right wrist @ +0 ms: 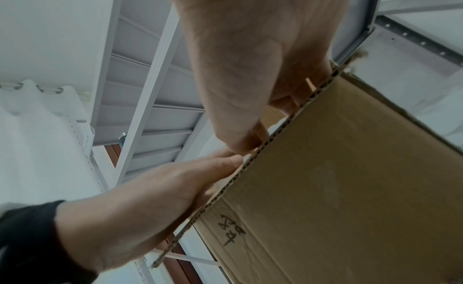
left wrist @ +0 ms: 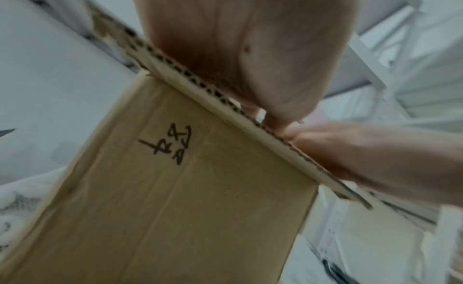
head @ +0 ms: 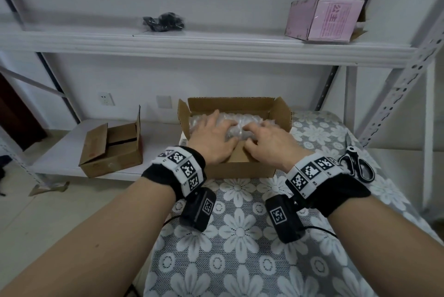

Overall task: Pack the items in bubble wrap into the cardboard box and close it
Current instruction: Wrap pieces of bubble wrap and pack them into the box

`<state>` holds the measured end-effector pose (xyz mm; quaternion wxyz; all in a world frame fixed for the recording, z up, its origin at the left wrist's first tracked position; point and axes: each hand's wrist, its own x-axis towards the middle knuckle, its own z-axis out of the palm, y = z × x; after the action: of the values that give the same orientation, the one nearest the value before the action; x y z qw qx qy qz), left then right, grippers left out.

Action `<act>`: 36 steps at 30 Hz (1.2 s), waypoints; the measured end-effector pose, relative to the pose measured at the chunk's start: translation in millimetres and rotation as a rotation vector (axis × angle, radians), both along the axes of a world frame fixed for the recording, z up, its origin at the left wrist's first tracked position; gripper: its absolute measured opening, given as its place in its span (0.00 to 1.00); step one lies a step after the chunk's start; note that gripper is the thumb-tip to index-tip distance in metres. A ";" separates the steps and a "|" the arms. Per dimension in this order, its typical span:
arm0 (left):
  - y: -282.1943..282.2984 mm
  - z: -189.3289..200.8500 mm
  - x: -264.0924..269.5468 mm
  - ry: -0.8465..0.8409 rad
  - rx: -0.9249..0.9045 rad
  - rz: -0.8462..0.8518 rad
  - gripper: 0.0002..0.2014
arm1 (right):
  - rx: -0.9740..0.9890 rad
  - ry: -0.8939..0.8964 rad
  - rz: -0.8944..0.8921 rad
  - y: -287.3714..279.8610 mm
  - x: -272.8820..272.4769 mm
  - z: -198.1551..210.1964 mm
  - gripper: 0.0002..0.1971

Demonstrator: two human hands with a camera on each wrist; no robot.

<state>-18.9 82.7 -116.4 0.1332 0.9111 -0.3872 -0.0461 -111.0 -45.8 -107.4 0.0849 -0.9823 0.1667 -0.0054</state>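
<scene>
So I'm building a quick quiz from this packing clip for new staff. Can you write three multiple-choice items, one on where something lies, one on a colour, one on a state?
1. Where are the scissors?
A. On the floral cloth, right of the open cardboard box
B. On the upper shelf
C. Inside the open cardboard box

2. What colour is the box on the upper shelf?
A. Green
B. Pink
C. Black

3. What state is the cardboard box under the hands in?
A. Taped shut
B. Flattened
C. Open, flaps up, bubble wrap inside

Answers:
1. A, the scissors lie on the cloth beside the right hand.
2. B, its faces are pink with printed text.
3. C, its flaps stand up and both hands, left hand included, are on the bubble wrap inside.
</scene>
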 end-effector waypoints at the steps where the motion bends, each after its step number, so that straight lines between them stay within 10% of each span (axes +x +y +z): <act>1: 1.1 -3.7 -5.5 -0.100 0.011 -0.019 0.26 | -0.002 -0.002 0.004 -0.1 -1.6 -1.8 0.23; 13: -8.4 15.0 9.9 -0.129 -0.153 0.067 0.23 | -0.139 -0.481 0.016 -9.7 -3.2 -0.9 0.14; 26: -9.8 31.8 22.0 0.131 -0.196 -0.005 0.17 | 0.152 -0.137 0.040 -8.9 20.4 28.3 0.19; 36: -9.1 13.7 22.8 -0.115 -0.348 0.035 0.14 | -0.012 -0.379 0.018 -11.5 34.6 8.8 0.14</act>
<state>4.0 73.7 -102.8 0.2673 0.8821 -0.3804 0.0759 -76.4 -57.3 -98.6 0.1090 -0.9657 0.1388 -0.1904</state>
